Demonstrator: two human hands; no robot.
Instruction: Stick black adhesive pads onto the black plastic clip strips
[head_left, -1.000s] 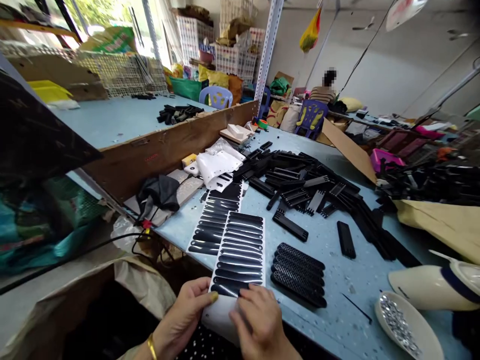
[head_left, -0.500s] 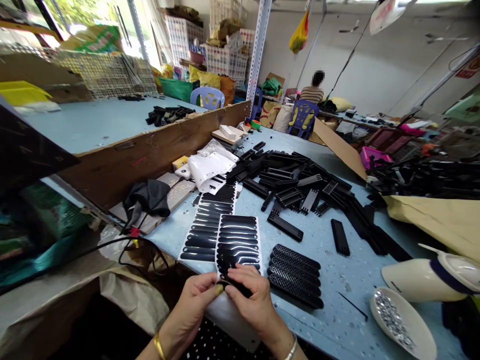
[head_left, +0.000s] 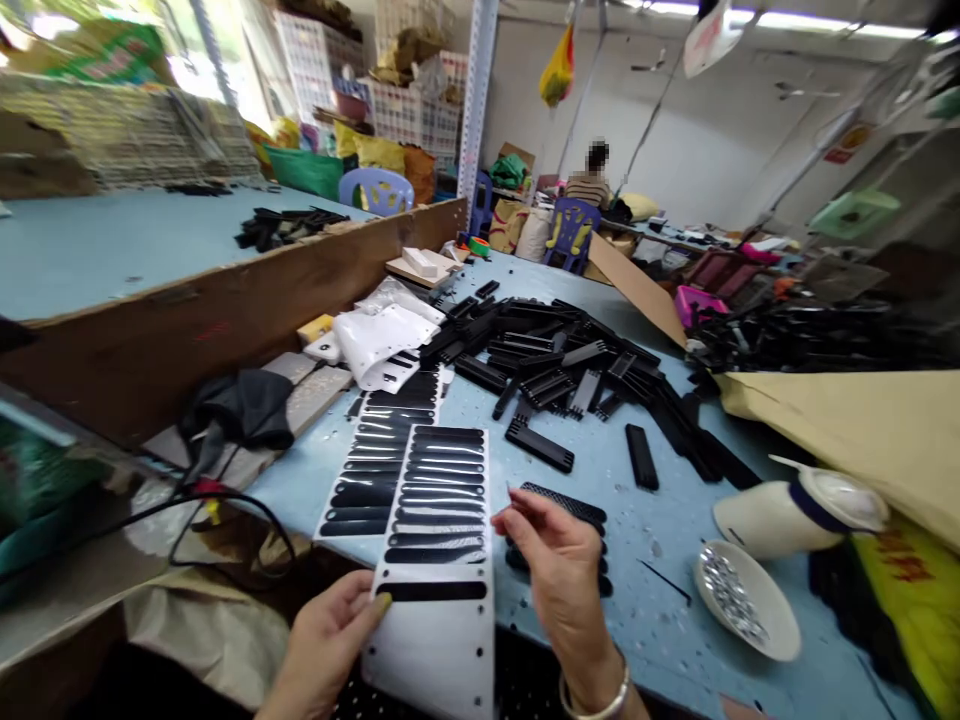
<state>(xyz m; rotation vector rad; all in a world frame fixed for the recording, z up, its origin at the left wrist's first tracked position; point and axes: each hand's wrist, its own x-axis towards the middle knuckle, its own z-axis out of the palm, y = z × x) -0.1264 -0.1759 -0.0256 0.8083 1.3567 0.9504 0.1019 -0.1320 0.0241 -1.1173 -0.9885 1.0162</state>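
Observation:
A white sheet [head_left: 431,655] with rows of black strips hangs partly over the table's near edge. My left hand [head_left: 337,630] pinches its left side, thumb on top beside a single black strip [head_left: 431,591]. To the right of the sheet, my right hand [head_left: 559,560] is raised with thumb and fingertips together; whatever is between them is too small to make out. Behind that hand lies a row of textured black strips [head_left: 592,512], partly hidden. A second sheet of black strips [head_left: 360,475] lies under and left of the first.
Black plastic parts [head_left: 555,365] are heaped mid-table. At the right are a cream jug [head_left: 757,515] and a white dish [head_left: 784,625] of small shiny pieces. A wooden partition [head_left: 172,310] runs along the left, near a dark cloth [head_left: 247,410]. A person [head_left: 589,185] sits far back.
My right hand has come off the sheet and moved right, over the textured strips. My left hand has shifted left, still on the sheet. More of the sheet's lower part shows, and the view has turned right.

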